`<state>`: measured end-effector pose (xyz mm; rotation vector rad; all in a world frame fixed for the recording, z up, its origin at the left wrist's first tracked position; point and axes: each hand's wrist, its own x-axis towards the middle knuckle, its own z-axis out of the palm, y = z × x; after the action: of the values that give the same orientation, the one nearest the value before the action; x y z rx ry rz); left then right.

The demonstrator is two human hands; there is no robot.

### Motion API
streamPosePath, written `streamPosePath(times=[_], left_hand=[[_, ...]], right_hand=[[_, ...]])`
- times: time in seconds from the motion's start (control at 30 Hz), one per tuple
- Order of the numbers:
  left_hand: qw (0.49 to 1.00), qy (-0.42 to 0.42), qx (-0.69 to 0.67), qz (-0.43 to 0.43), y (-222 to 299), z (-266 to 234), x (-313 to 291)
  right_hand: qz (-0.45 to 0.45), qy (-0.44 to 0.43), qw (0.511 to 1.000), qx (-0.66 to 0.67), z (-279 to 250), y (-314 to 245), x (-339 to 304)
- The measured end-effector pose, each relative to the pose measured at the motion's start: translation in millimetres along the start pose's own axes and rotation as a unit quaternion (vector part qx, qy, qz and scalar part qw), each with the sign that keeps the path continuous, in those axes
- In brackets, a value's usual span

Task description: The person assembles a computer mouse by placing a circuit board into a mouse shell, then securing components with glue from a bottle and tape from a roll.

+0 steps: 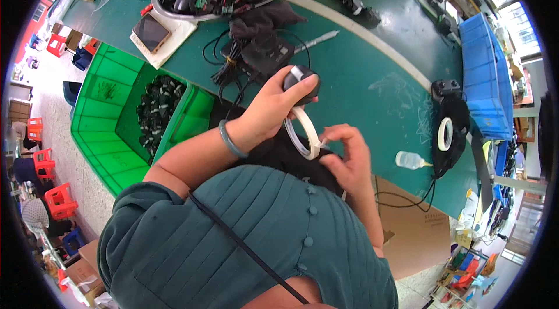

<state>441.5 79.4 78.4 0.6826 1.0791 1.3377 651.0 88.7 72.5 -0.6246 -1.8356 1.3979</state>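
My left hand [269, 104] grips a small rounded black device [305, 92] with a pale patch on its upper side, the thumb lying over it. The same hand keeps a roll of white tape [313, 138], which hangs just below the device. At the roll's lower right edge, my right hand [351, 160] is closed, thumb and forefinger pinching what looks like the loose end of the tape. Behind the left hand, a black cloth pouch [259, 47] and bundled black cables [228, 68] lie on the green table [355, 96].
A large bowl [201, 17] of electronic parts stands at the far left. A green bin [87, 128] holding black pieces is on my left. On the right are a second tape roll [445, 134], a small bottle [410, 160] and a blue crate [486, 76]. A phone [151, 33] lies near the bowl.
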Motion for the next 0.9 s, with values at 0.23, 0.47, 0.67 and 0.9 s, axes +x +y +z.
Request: streamPosePath(times=[0.23,0.47,0.67,0.9], left_hand=[[0.990,0.008,-0.107,0.090,-16,-6,9],[0.994,-0.064,0.065,0.062,-10,-18,1],[0.943,-0.071,0.263,0.193,-16,-22,6],[0.930,-0.026,0.307,0.201,-10,-13,3]], right_hand=[[0.058,-0.040,0.997,-0.041,4,6,1],[0.081,0.027,0.967,-0.238,-9,-33,26],[0.022,-0.008,0.937,-0.349,1,-41,31],[0.015,-0.010,0.932,-0.363,3,-41,32]])
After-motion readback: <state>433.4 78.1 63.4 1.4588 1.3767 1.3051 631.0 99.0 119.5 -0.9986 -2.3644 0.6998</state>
